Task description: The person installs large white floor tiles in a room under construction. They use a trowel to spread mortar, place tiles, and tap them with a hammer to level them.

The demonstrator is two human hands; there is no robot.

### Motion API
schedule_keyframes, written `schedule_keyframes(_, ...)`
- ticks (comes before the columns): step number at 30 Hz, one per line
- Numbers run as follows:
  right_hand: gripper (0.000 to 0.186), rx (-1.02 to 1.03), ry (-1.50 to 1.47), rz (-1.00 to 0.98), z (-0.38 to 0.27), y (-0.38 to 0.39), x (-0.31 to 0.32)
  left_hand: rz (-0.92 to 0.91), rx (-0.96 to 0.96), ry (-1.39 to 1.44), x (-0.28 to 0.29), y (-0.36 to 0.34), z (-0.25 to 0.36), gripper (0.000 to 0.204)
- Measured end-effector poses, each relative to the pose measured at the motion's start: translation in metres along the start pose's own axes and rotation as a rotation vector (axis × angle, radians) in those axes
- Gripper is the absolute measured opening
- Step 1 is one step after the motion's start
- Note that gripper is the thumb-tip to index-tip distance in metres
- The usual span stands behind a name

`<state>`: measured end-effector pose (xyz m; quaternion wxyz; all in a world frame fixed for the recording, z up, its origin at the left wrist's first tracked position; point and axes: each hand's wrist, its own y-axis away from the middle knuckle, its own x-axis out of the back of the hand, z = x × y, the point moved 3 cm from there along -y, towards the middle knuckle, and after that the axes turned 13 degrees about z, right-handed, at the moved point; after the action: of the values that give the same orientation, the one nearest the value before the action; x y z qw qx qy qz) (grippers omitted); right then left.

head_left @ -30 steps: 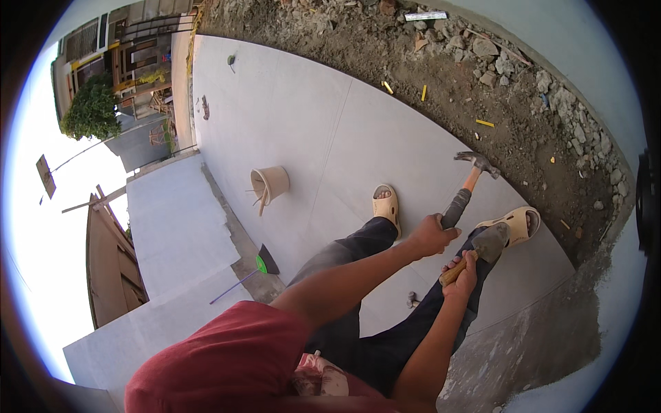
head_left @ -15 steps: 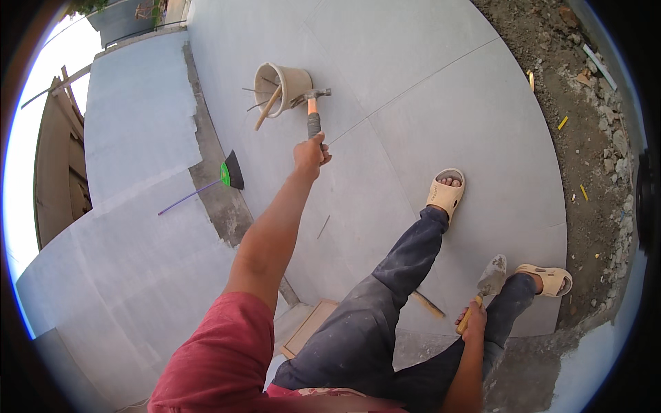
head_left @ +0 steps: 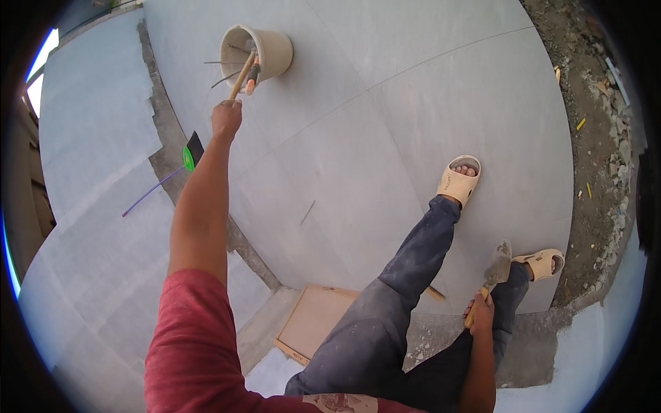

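My left hand point(head_left: 227, 119) reaches far out, closed round the end of a wooden tool handle point(head_left: 242, 74) that sticks out of a cream bucket point(head_left: 275, 55). That tool's head is inside the bucket and I cannot make it out. Beside the handle, a hammer point(head_left: 253, 71) with a black and orange grip rests in the bucket, its head hidden. Thin rods point(head_left: 217, 62) poke out over the rim. Low on the right, my right hand point(head_left: 482, 313) grips the wooden handle of a trowel point(head_left: 497, 263), its dirty blade pointing away from me.
A green broom point(head_left: 189, 157) with a purple stick lies left of my arm. A wooden framed board point(head_left: 313, 320) sits near my leg. My sandalled foot point(head_left: 460, 180) stands on the grey floor slab point(head_left: 330, 165). Dirt and rubble point(head_left: 599, 158) border the slab on the right.
My left hand has let go of the hammer, now in the bucket, and taken hold of the wooden handle there. The right hand still holds the trowel.
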<state>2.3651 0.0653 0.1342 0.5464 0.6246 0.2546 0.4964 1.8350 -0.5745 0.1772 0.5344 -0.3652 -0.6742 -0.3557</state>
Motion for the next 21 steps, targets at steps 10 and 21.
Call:
schedule_keyframes(10,0.018,-0.006,-0.197,-0.034,0.025,0.032,0.016,-0.555,-0.113,0.240,-0.052,0.257,0.075,0.050)
schedule_keyframes(21,0.019,-0.051,-0.617,-0.052,0.103,-0.014,0.087,-1.022,-0.382,0.261,-0.087,0.641,0.236,0.045)
